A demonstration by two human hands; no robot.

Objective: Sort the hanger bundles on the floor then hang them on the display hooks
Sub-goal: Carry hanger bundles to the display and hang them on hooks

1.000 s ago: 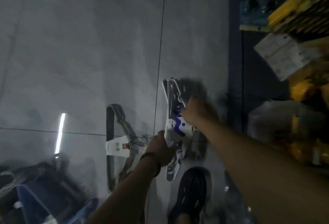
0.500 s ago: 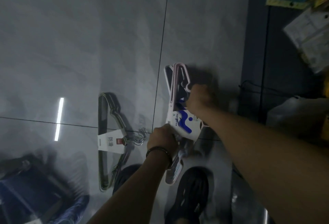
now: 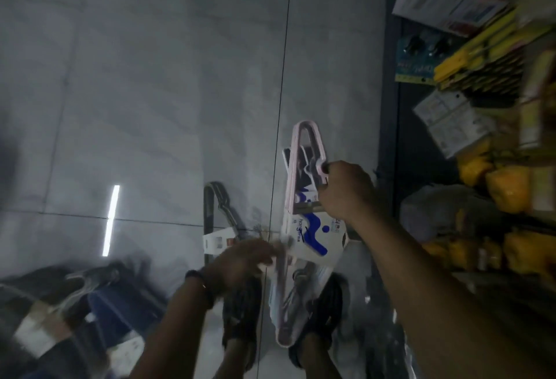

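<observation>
The floor (image 3: 150, 77) was of grey tiles, smooth and very glossy (a strip of light was mirrored in it). The pink hanger bundle (image 3: 304, 150) looked like smooth plastic, with a matt white paper label (image 3: 313, 237) around it. The dark hanger bundle (image 3: 210, 198) carried a white paper tag (image 3: 216, 241). The yellow packs (image 3: 505, 189) seemed wrapped in shiny film.

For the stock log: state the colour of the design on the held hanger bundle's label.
Blue on a white label, seen best in the head view.
</observation>
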